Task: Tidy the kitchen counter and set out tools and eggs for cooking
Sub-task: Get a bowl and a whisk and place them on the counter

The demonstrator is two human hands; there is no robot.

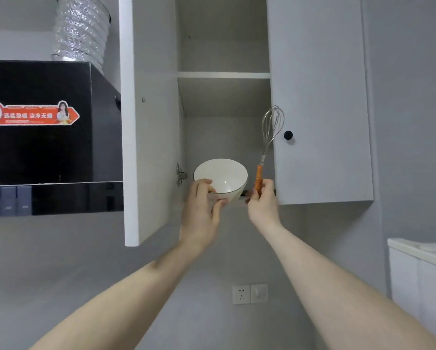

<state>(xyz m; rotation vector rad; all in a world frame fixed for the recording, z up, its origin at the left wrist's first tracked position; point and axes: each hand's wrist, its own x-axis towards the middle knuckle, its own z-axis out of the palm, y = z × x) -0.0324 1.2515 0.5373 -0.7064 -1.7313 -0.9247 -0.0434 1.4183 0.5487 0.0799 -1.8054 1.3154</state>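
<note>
I look up at an open wall cabinet (pixel 224 75). My left hand (pixel 201 210) grips a white bowl (pixel 223 176) with a thin dark rim, tilted so its inside faces me, at the cabinet's bottom edge. My right hand (pixel 261 203) holds a wire whisk (pixel 271 127) by its orange handle, the wires pointing up in front of the right door. No eggs are in view.
The left cabinet door (pixel 148 122) swings out toward me; the right door (pixel 320 97) with a black knob is shut. A black range hood (pixel 40 152) with a foil duct hangs at the left. Wall sockets (pixel 249 294) sit below, a white cabinet (pixel 421 274) at the right.
</note>
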